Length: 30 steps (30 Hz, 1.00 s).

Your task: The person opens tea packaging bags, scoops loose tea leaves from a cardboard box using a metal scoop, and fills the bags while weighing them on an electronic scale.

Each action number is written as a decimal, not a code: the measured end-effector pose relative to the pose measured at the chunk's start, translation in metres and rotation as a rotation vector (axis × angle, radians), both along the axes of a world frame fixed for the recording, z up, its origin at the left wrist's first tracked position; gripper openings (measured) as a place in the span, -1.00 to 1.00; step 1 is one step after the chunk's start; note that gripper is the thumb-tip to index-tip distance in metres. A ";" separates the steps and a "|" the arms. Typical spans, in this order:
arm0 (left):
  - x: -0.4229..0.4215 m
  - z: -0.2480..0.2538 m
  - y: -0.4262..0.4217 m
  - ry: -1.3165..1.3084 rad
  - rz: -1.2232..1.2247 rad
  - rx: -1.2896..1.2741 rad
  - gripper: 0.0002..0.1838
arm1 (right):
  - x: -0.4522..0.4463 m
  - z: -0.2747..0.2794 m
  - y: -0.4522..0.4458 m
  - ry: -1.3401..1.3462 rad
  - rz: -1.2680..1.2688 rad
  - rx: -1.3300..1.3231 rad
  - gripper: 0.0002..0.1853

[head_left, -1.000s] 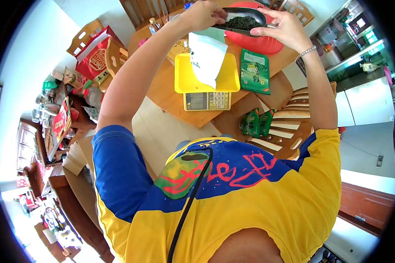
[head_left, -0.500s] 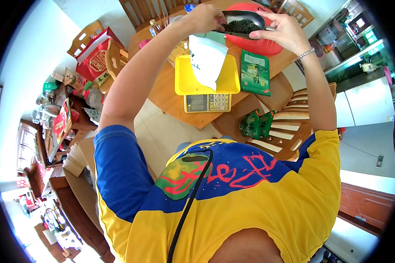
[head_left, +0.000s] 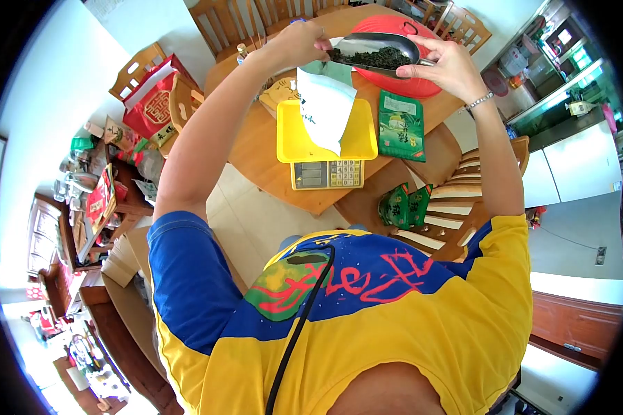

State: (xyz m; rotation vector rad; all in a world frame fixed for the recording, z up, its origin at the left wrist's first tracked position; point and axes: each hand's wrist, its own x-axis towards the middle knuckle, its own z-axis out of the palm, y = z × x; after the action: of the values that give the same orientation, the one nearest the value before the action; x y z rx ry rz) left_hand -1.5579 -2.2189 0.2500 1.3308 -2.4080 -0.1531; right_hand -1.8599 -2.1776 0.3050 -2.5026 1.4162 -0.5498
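At 1 o'clock, half-open right hand grips scoop; left hand curled, hold unclear; bag leaves tray margin at 4.

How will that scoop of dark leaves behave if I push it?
The scoop looks like smooth metal, so it's probably stiff. The dark leaves look loose, so a push could spill some at the open end by the left hand. With the right hand holding the other end, it may tip.
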 end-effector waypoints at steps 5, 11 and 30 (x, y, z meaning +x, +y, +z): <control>0.010 -0.014 -0.006 -0.080 0.018 0.001 -0.72 | -0.011 -0.008 -0.004 -0.176 0.047 0.071 -0.17; -0.008 -0.001 0.001 0.014 0.182 -0.163 -0.83 | -0.010 -0.017 -0.007 -0.186 0.051 -0.009 -0.28; -0.019 0.010 -0.004 -0.150 -0.124 -0.127 -0.86 | -0.002 -0.014 0.002 -0.080 0.029 -0.067 -0.23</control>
State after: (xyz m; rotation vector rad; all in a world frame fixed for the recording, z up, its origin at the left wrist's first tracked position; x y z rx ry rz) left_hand -1.5765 -2.2225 0.2597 1.1756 -2.5783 0.0680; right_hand -1.8618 -2.1758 0.2912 -2.5183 1.3516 -0.6941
